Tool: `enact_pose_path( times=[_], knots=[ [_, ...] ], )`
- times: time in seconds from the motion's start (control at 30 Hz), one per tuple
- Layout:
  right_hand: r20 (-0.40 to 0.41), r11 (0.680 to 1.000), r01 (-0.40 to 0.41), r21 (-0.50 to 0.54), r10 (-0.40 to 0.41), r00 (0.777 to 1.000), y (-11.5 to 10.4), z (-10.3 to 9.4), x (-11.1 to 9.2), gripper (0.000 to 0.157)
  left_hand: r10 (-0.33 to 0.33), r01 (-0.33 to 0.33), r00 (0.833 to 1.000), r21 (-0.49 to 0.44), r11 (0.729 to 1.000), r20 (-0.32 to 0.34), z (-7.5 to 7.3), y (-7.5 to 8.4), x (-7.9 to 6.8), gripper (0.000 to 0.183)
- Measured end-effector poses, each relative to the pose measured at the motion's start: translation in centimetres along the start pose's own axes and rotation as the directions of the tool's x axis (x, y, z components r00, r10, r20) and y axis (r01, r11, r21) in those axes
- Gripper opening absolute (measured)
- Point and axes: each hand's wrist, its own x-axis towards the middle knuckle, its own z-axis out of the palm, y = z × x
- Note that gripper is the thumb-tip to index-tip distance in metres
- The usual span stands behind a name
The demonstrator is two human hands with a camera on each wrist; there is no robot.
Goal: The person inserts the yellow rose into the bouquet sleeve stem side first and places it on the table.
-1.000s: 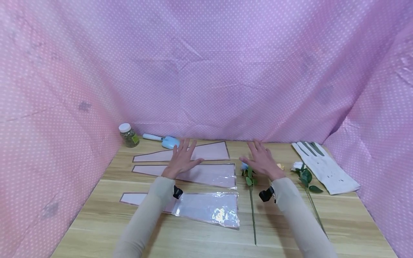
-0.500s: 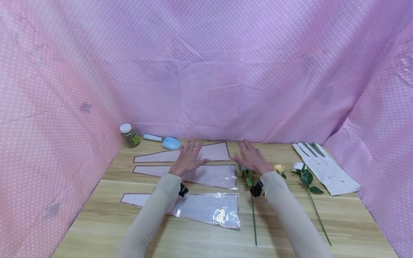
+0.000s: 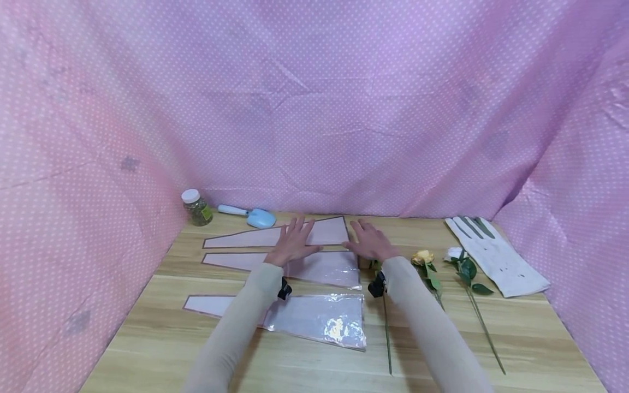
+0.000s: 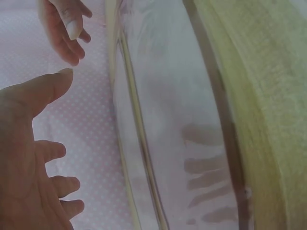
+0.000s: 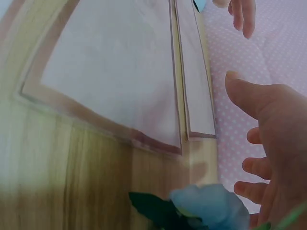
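My left hand [image 3: 295,241] is held over the far and middle of three clear, tapered flower sleeves with dark borders, its fingers spread and holding nothing. The far sleeve [image 3: 328,233], the middle sleeve [image 3: 331,273] and the near sleeve [image 3: 314,316] lie flat, wide ends to the right. At those wide ends hovers my right hand [image 3: 371,242], fingers extended, the thumbs pointing towards each other. In the right wrist view a blue artificial rose [image 5: 211,206] lies below the right hand [image 5: 283,134]; the head view mostly hides its bloom behind the arm.
Right of the right arm lie a yellow rose [image 3: 422,257], a white rose [image 3: 454,254] and a white glove [image 3: 506,262]. A lidded jar [image 3: 197,208] and a light-blue trowel [image 3: 260,218] are at the back left. Pink dotted cloth [image 3: 314,136] surrounds the wooden table [image 3: 147,327].
Both hands have moved closer together, the left to the right and the right to the left. The right arm now covers the blue rose's bloom, and the yellow rose has come into view.
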Motion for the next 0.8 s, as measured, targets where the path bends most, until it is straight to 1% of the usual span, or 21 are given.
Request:
enact_pose_path(
  times=[0.2, 0.47, 0.63, 0.8],
  knots=[
    [0.038, 0.999, -0.024, -0.021, 0.025, 0.999, -0.3, 0.6, 0.6, 0.075, 0.014, -0.013, 1.0, -0.012, 1.0, 0.026, 0.4, -0.1, 0.3, 0.085],
    [0.086, 0.996, -0.065, -0.062, 0.07, 0.994, -0.3, 1.1, 1.2, 0.074, 0.001, -0.001, 0.998, -0.009, 1.0, 0.055, 0.8, 0.0, 0.8, 0.084],
    [0.093, 0.994, -0.066, -0.083, 0.074, 0.993, -0.3, 1.3, 1.5, 0.072, -0.001, 0.003, 0.997, -0.018, 1.0, 0.074, 1.0, 0.2, 1.1, 0.083],
    [0.091, 0.995, -0.074, -0.072, 0.081, 0.993, -0.2, 1.4, 1.7, 0.07, -0.004, 0.006, 0.996, -0.029, 1.0, 0.093, 1.2, 0.3, 1.4, 0.083]
  ],
)
